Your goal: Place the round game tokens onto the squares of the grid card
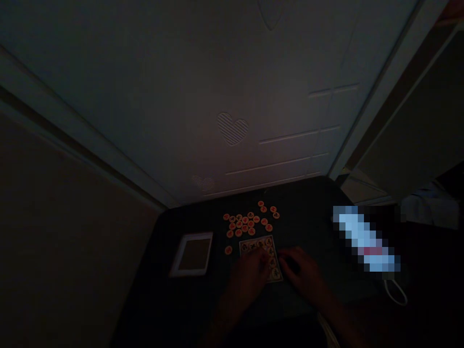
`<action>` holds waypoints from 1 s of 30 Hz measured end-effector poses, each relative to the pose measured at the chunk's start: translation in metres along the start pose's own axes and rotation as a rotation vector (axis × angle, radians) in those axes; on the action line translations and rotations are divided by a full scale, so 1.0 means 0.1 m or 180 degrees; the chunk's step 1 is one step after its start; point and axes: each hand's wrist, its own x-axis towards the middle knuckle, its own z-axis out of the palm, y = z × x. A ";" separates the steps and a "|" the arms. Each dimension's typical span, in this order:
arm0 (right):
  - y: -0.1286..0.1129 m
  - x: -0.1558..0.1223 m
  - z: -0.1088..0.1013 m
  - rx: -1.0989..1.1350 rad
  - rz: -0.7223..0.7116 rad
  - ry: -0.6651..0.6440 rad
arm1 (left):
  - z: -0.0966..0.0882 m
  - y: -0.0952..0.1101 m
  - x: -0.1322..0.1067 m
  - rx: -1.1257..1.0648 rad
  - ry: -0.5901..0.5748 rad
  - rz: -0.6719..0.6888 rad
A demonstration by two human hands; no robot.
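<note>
A small shallow box [282, 279] holds round Chinese chess pieces [268, 241] in rows. My left hand [252, 270] lies over the box and covers much of its left and middle part. Its fingers are curled together above the pieces; whatever they pinch is hidden. At the box's right edge is my right hand [301, 268], bent round with thumb and fingertips close together. Too little light falls there to show whether it grips anything. More loose chess pieces [245, 228] lie in a cluster behind the box, and a single red-marked piece [228, 250] is left of it.
A white-rimmed lid or tray [174, 268] lies on the dark table [152, 299] at the left. At the right is a bright pixelated object [366, 241], with a white loop [397, 295] below it. A pale panel with heart reliefs [181, 96] rises behind the table.
</note>
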 end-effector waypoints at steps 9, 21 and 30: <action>-0.01 0.00 0.00 0.0017 -0.0077 -0.0028 | -0.05 0.05 -0.02 0.0042 -0.0116 -0.0060; 0.02 -0.01 0.00 0.0052 -0.0072 -0.0100 | 0.01 0.03 -0.01 0.0078 -0.0044 0.0041; 0.00 -0.01 -0.01 0.0054 -0.0046 -0.0169 | -0.06 0.04 0.01 0.0057 0.0027 -0.0036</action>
